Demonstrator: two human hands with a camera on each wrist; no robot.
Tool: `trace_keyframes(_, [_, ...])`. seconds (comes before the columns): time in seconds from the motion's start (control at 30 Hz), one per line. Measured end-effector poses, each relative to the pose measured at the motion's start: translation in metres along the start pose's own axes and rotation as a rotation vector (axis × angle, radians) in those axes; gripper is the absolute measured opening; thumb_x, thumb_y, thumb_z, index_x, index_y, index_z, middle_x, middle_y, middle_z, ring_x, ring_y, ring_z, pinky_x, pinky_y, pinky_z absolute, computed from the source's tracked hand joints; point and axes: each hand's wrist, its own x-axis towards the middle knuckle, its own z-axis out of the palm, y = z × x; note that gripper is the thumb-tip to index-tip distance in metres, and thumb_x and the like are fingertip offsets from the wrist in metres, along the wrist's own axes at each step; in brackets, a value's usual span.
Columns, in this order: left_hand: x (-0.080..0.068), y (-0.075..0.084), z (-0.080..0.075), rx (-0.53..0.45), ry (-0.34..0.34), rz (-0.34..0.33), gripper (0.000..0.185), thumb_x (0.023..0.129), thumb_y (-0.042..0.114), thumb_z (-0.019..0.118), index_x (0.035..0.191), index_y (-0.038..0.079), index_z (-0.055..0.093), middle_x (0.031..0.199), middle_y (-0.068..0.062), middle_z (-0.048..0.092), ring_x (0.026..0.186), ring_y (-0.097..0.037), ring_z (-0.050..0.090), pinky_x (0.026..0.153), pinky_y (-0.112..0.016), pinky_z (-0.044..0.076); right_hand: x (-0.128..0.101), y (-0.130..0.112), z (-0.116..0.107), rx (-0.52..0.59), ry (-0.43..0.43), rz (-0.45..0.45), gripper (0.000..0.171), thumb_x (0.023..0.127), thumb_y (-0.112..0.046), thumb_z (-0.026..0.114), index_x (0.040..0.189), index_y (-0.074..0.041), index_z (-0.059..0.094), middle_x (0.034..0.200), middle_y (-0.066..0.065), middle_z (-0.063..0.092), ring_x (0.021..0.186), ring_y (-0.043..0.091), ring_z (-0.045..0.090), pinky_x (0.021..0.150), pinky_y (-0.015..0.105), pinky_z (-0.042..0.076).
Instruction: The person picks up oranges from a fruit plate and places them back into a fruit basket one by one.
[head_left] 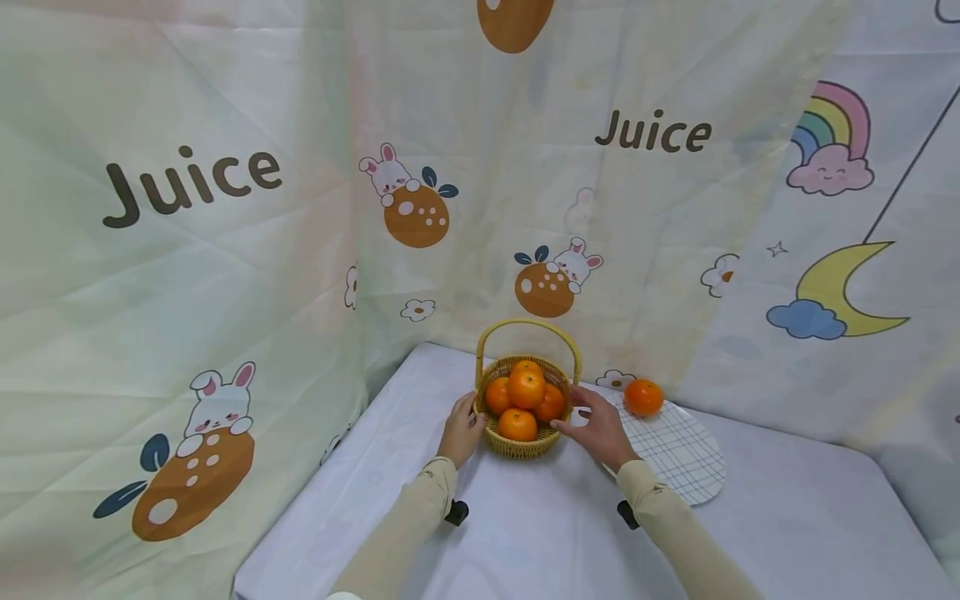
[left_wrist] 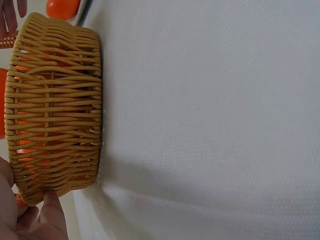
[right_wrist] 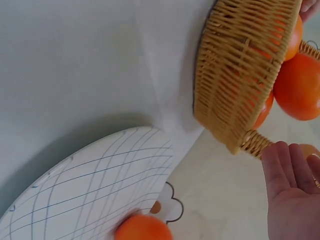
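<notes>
Your left hand (head_left: 461, 431) touches the left wall and your right hand (head_left: 597, 427) hovers open at the right rim of the wicker basket (head_left: 522, 447) mid-bench, probably stiff, fruit-heavy, best cupped low on both sides.

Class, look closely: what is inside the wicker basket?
The wicker basket holds a heap of oranges; five show on top. Anything beneath them, and the basket's floor, is covered by the fruit.
</notes>
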Motion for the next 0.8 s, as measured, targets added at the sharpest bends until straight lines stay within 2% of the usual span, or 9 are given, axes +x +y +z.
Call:
trace_keyframes(0.23, [0.001, 0.003, -0.001, -0.017, -0.004, 0.000, 0.050, 0.098, 0.004, 0.055, 0.144, -0.006, 0.041, 0.146, -0.022, 0.039, 0.129, -0.033, 0.048, 0.100, -0.039, 0.048, 0.002, 0.018, -0.011, -0.002, 0.076, 0.065, 0.068, 0.079, -0.027, 0.083, 0.136, -0.005, 0.051, 0.127, 0.017, 0.058, 0.115, 0.036, 0.055, 0.097, 0.050, 0.050])
trace_keyframes(0.4, [0.000, 0.004, -0.002, -0.017, -0.004, 0.015, 0.049, 0.097, 0.004, 0.054, 0.143, -0.007, 0.041, 0.145, -0.023, 0.040, 0.128, -0.035, 0.048, 0.100, -0.040, 0.048, 0.003, 0.044, -0.025, -0.028, 0.132, 0.106, 0.072, 0.080, -0.031, 0.082, 0.138, -0.005, 0.048, 0.130, 0.019, 0.055, 0.118, 0.040, 0.052, 0.100, 0.053, 0.047])
trace_keyframes(0.53, [-0.001, 0.005, -0.003, -0.016, -0.007, 0.020, 0.050, 0.097, 0.003, 0.054, 0.143, -0.009, 0.040, 0.145, -0.024, 0.039, 0.128, -0.035, 0.048, 0.100, -0.040, 0.048, 0.003, 0.064, -0.034, -0.058, 0.222, 0.139, 0.071, 0.079, -0.031, 0.082, 0.135, -0.002, 0.050, 0.130, 0.022, 0.054, 0.117, 0.041, 0.052, 0.100, 0.054, 0.046])
trace_keyframes(0.7, [0.000, 0.003, -0.003, -0.014, -0.019, -0.018, 0.051, 0.098, 0.005, 0.054, 0.145, -0.006, 0.039, 0.148, -0.020, 0.038, 0.131, -0.031, 0.046, 0.101, -0.037, 0.047, 0.001, 0.081, -0.040, -0.111, 0.333, 0.198, 0.078, 0.078, -0.027, 0.083, 0.136, 0.005, 0.044, 0.131, 0.027, 0.050, 0.117, 0.042, 0.048, 0.104, 0.057, 0.040])
trace_keyframes(0.8, [-0.001, 0.004, -0.002, -0.016, -0.025, -0.032, 0.051, 0.098, 0.006, 0.054, 0.146, -0.004, 0.039, 0.149, -0.019, 0.037, 0.131, -0.030, 0.045, 0.102, -0.037, 0.047, -0.003, 0.088, -0.043, -0.052, 0.402, 0.242, 0.080, 0.078, -0.023, 0.083, 0.140, 0.003, 0.040, 0.136, 0.025, 0.046, 0.122, 0.043, 0.044, 0.108, 0.059, 0.034])
